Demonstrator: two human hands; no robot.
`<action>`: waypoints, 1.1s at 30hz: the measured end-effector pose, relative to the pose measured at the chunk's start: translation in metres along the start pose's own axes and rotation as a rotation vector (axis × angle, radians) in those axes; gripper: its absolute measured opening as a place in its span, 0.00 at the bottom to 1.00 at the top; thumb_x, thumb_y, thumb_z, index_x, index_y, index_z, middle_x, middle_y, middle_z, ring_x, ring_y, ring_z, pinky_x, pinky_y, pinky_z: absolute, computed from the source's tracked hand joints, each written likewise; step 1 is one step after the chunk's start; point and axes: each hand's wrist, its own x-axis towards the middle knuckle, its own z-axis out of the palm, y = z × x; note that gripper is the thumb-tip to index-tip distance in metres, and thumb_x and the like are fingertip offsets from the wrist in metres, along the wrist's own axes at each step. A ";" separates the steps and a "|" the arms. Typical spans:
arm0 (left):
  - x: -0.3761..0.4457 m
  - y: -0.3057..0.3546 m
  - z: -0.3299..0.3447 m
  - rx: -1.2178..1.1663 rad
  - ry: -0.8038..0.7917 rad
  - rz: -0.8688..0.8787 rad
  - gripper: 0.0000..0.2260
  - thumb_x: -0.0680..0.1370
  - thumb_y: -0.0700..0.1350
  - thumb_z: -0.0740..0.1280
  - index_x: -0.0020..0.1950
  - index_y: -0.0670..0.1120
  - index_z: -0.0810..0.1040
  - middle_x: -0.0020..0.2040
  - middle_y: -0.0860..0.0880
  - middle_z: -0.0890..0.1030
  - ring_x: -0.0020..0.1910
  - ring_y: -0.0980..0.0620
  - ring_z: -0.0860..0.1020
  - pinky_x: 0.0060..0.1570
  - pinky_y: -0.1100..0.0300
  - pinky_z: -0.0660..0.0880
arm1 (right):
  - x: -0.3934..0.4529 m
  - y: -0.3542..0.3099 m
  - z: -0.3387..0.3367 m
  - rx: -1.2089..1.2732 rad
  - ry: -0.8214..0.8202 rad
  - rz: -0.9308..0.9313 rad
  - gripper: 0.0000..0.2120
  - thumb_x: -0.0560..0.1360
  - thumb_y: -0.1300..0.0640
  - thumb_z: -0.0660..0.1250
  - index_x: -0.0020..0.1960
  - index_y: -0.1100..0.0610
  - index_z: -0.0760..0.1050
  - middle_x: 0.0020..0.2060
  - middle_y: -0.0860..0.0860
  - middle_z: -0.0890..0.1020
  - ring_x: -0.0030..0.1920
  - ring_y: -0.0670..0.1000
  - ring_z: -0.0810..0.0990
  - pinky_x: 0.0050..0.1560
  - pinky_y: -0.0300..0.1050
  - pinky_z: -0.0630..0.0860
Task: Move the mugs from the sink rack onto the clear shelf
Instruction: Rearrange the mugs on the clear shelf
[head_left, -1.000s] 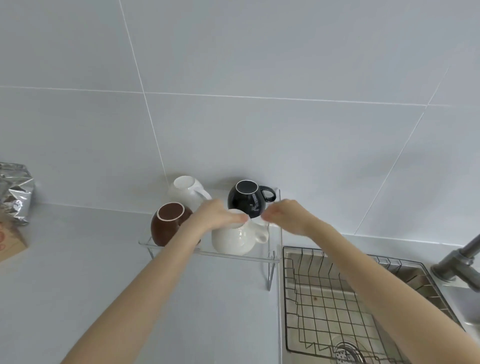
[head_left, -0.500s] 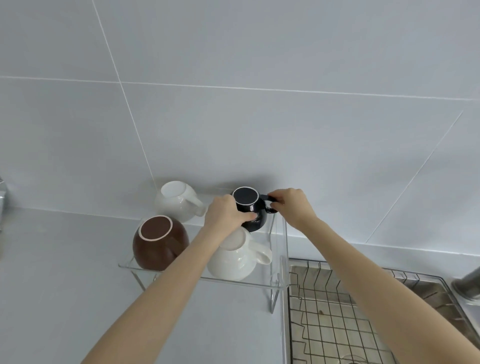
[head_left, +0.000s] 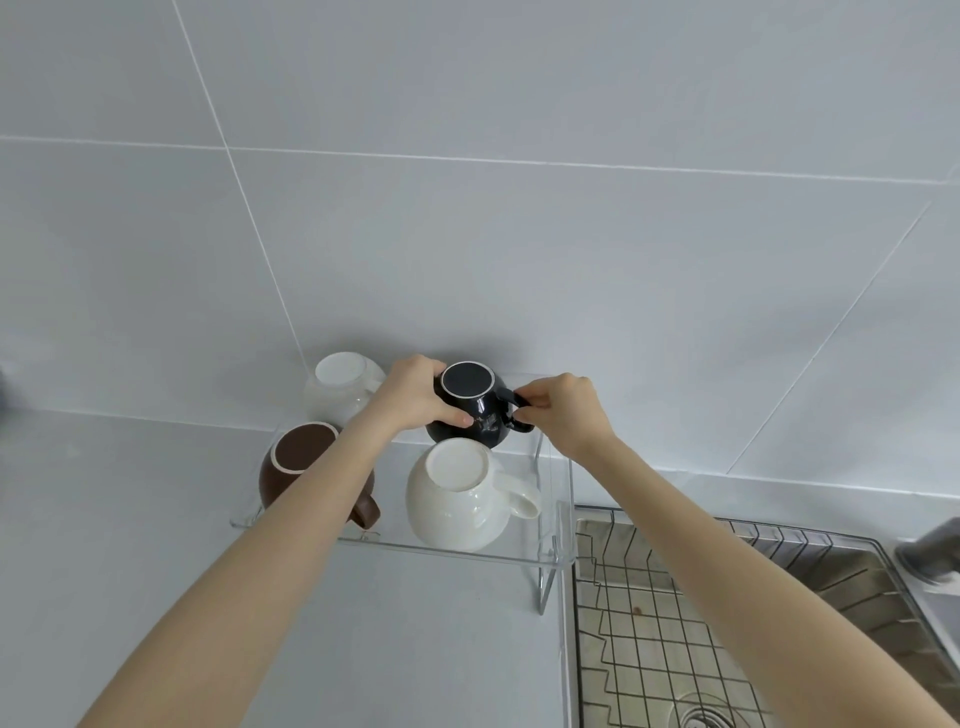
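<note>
Several mugs stand upside down on the clear shelf (head_left: 519, 553) by the wall. At the back right is a black mug (head_left: 470, 402). My left hand (head_left: 415, 395) wraps its left side and my right hand (head_left: 563, 410) pinches its handle. In front of it sits a white mug (head_left: 457, 499) with its handle to the right. A brown mug (head_left: 296, 465) is at the front left, partly behind my left forearm. A second white mug (head_left: 340, 387) stands at the back left. The wire sink rack (head_left: 649, 634) at the lower right holds no mug.
The shelf stands on a grey counter (head_left: 130, 545) against a tiled wall (head_left: 519, 234). The steel sink with a drain (head_left: 701, 719) lies under the rack. A blurred tap (head_left: 930, 551) shows at the right edge.
My left hand went from the front white mug to the black mug's side. My right hand closed on the black mug's handle. The view has come closer to the shelf.
</note>
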 end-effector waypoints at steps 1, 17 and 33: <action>0.001 -0.001 0.000 0.003 0.001 0.000 0.20 0.60 0.44 0.78 0.49 0.42 0.81 0.47 0.42 0.85 0.49 0.45 0.81 0.51 0.53 0.75 | 0.000 0.000 0.000 0.010 0.008 0.003 0.06 0.67 0.65 0.67 0.42 0.64 0.80 0.39 0.66 0.83 0.37 0.63 0.73 0.38 0.44 0.68; -0.003 -0.004 0.010 -0.022 0.078 0.035 0.20 0.62 0.43 0.77 0.53 0.43 0.80 0.50 0.43 0.84 0.51 0.46 0.80 0.48 0.60 0.71 | -0.004 -0.001 -0.001 0.051 0.047 0.011 0.08 0.68 0.66 0.67 0.44 0.61 0.82 0.40 0.62 0.86 0.45 0.62 0.81 0.43 0.46 0.75; -0.089 -0.090 -0.093 -0.238 -0.228 -0.109 0.35 0.59 0.44 0.76 0.65 0.52 0.70 0.61 0.61 0.74 0.63 0.61 0.68 0.61 0.68 0.64 | -0.099 -0.100 0.092 -0.213 -0.102 -0.460 0.13 0.76 0.54 0.62 0.54 0.63 0.74 0.49 0.61 0.82 0.47 0.65 0.79 0.42 0.54 0.74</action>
